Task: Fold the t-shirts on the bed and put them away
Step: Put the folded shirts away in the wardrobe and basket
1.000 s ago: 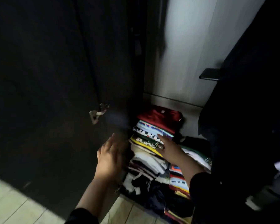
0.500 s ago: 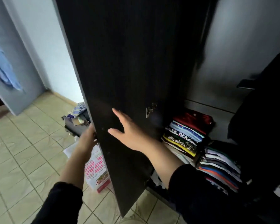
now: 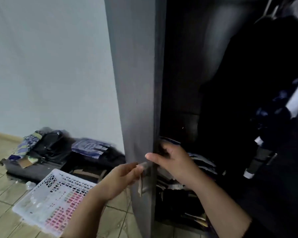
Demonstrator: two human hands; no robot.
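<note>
From the head camera, a tall grey wardrobe door (image 3: 136,86) stands nearly edge-on in the middle of the picture, with the dark wardrobe interior (image 3: 187,83) open to its right. The left hand (image 3: 122,177) reaches up to the door's outer face near its lower part, fingers bent at the small handle (image 3: 142,179) there; blur keeps the exact hold from being clear, so whether it pinches the handle or only touches it I cannot tell. The right hand (image 3: 174,160) is at the door's edge from the wardrobe side, thumb stretched across the outer face and the other fingers curled round behind the edge, gripping it.

The folded t-shirts (image 3: 201,162) lie in stacks low inside the wardrobe, just behind and right of the right hand, mostly in shadow; their colours are hard to read. Dark clothes (image 3: 273,74) hang at the far right.

On the tiled floor (image 3: 5,194) to the left, a white plastic basket (image 3: 57,191) sits near the left forearm, with pink showing through its mesh. Farther back, against the pale wall (image 3: 50,57), a dark bag (image 3: 53,145) and a blue patterned item (image 3: 91,146) lie in a low pile.
</note>
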